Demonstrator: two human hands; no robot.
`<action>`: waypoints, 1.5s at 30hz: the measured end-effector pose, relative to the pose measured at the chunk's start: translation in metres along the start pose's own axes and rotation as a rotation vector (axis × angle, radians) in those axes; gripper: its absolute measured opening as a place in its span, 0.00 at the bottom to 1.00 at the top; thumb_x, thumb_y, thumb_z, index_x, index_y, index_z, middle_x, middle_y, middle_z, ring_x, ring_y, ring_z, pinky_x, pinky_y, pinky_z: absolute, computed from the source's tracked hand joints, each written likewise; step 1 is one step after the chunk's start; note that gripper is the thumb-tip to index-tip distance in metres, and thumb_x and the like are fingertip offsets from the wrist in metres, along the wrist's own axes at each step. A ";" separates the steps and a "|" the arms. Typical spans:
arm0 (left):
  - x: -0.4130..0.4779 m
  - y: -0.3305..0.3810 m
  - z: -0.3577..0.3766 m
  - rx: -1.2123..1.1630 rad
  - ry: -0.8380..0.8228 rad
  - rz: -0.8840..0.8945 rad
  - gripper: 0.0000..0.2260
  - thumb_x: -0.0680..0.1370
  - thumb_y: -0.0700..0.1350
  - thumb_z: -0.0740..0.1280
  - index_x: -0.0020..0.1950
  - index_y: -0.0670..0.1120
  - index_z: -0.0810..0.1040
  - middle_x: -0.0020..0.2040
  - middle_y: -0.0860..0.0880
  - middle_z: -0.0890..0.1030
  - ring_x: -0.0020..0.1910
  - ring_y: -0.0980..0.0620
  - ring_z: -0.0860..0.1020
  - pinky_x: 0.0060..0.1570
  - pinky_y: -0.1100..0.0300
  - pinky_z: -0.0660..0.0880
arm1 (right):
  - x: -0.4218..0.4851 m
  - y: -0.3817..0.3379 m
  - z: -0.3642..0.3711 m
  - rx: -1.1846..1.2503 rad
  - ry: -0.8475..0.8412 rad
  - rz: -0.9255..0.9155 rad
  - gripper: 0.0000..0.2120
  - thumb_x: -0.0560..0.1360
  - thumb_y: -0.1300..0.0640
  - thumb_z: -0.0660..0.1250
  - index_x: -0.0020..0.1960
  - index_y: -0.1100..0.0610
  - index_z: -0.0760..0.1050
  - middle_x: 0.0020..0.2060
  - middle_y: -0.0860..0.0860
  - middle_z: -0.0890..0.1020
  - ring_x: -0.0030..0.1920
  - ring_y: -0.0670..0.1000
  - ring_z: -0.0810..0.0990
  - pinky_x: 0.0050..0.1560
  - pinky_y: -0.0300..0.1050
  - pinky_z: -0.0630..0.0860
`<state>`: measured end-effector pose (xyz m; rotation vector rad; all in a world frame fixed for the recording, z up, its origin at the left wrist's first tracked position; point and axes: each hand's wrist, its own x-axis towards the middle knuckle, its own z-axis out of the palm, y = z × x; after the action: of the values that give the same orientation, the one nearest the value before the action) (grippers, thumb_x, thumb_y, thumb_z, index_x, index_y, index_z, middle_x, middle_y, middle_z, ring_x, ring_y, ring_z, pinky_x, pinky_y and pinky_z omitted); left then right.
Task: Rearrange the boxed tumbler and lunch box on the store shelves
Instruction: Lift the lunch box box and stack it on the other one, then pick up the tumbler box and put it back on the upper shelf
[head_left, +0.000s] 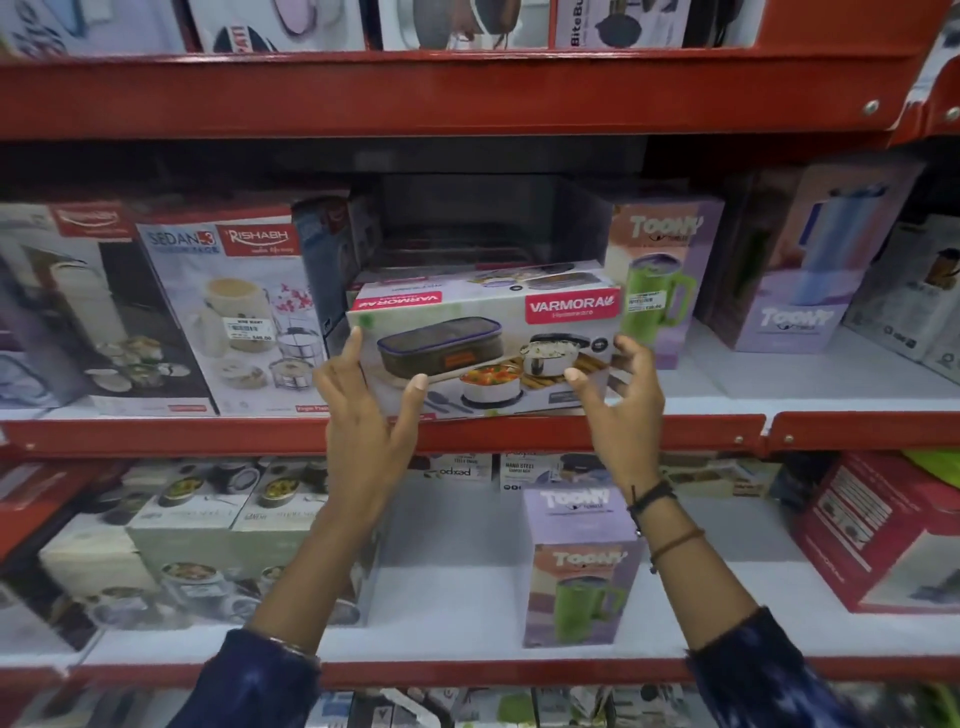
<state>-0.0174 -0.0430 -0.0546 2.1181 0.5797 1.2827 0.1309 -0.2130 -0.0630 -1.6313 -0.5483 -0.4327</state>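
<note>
The white Varmora lunch box (483, 338) lies lengthwise at the front of the middle shelf (156, 434), in a gap between other boxes. My left hand (363, 415) holds its left end, fingers on the edge and thumb on the front face. My right hand (618, 395) holds the right end the same way. A purple Toony boxed tumbler (576, 566) with a green mug picture stands upright on the lower shelf (467, 597), below my right wrist and untouched. A second Toony box (660, 280) stands just right of the lunch box.
A Rishabh Sedan-3 box (228, 312) leans left of the lunch box. A third Toony box (800, 280) stands farther right on the middle shelf. Casserole boxes (208, 540) fill the lower shelf's left side, and a red box (872, 530) sits at its right. The red upper shelf (467, 88) overhangs.
</note>
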 end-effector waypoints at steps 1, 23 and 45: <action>0.003 -0.005 -0.001 0.000 -0.007 0.005 0.29 0.77 0.56 0.62 0.74 0.53 0.54 0.68 0.40 0.60 0.62 0.41 0.71 0.53 0.51 0.73 | 0.000 0.000 0.008 0.000 -0.016 0.008 0.26 0.71 0.54 0.72 0.65 0.56 0.68 0.63 0.52 0.75 0.64 0.54 0.73 0.60 0.45 0.69; 0.009 -0.066 0.031 0.164 -0.156 0.123 0.31 0.81 0.49 0.58 0.76 0.44 0.44 0.75 0.46 0.32 0.76 0.46 0.36 0.72 0.54 0.43 | 0.001 0.013 0.044 -0.316 -0.196 -0.018 0.29 0.72 0.51 0.71 0.68 0.56 0.64 0.67 0.55 0.72 0.66 0.57 0.71 0.66 0.53 0.70; -0.195 -0.058 0.141 -0.314 -0.685 -0.627 0.23 0.77 0.34 0.62 0.72 0.41 0.62 0.61 0.42 0.78 0.53 0.47 0.77 0.50 0.55 0.75 | -0.138 0.183 -0.069 -0.100 -0.481 0.674 0.30 0.73 0.67 0.67 0.72 0.58 0.62 0.67 0.56 0.73 0.66 0.57 0.72 0.60 0.46 0.77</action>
<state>0.0195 -0.1603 -0.2702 1.7426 0.6090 0.2492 0.1272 -0.3117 -0.2804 -1.9065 -0.2938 0.4466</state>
